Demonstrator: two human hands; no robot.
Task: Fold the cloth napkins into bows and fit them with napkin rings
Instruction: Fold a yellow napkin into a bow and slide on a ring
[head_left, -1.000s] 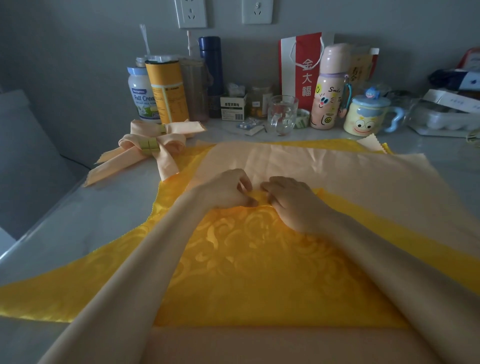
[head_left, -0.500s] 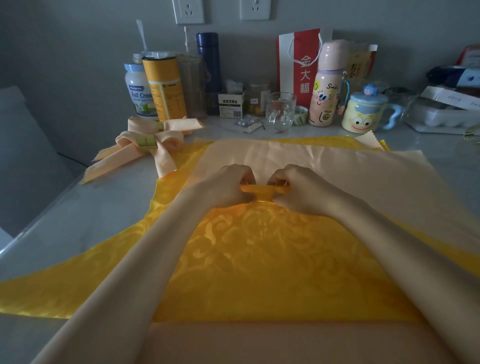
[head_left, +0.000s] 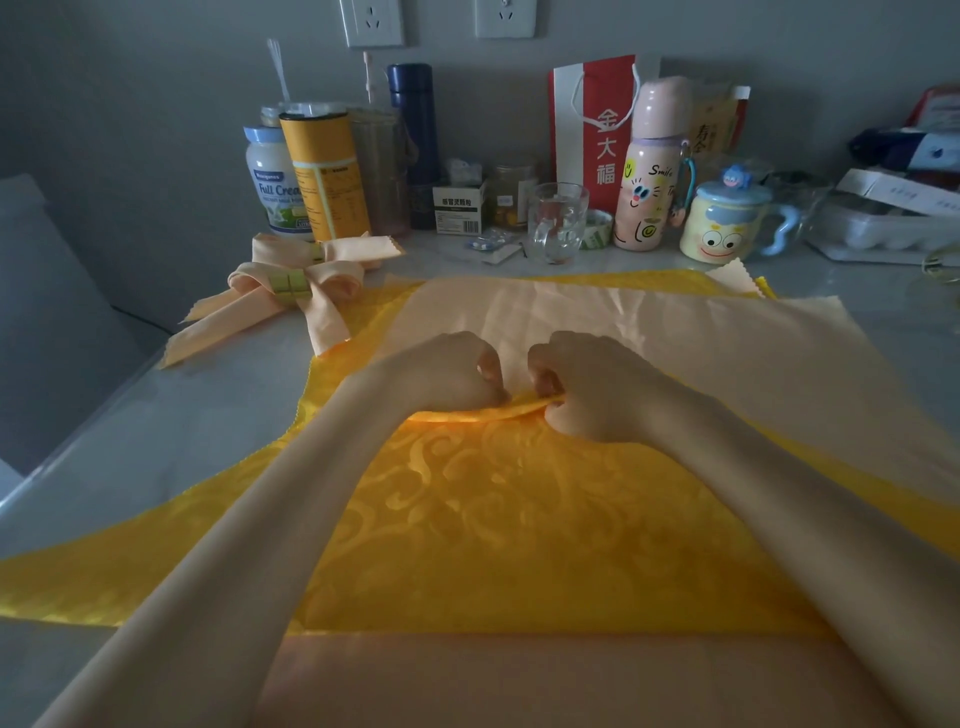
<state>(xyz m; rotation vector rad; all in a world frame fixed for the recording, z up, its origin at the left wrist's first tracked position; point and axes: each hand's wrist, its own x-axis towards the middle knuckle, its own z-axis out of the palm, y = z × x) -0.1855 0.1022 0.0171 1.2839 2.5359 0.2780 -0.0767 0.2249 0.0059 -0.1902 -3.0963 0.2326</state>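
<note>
Head view: yellow napkin (head_left: 498, 519) fold pinched between left hand (head_left: 447, 371), right hand (head_left: 597, 387).

You can read "Full Crea" on the white jar (head_left: 274, 189), "金大福" on the red-and-white paper bag (head_left: 602, 124) and "Smile" on the pink bottle (head_left: 649, 176), while the small box's (head_left: 460, 208) print is too small for you.

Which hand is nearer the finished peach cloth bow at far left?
Left. The left hand is right of the finished peach cloth bow, closer to the camera; the right hand is farther right. Both pinch the yellow patterned napkin.
</note>
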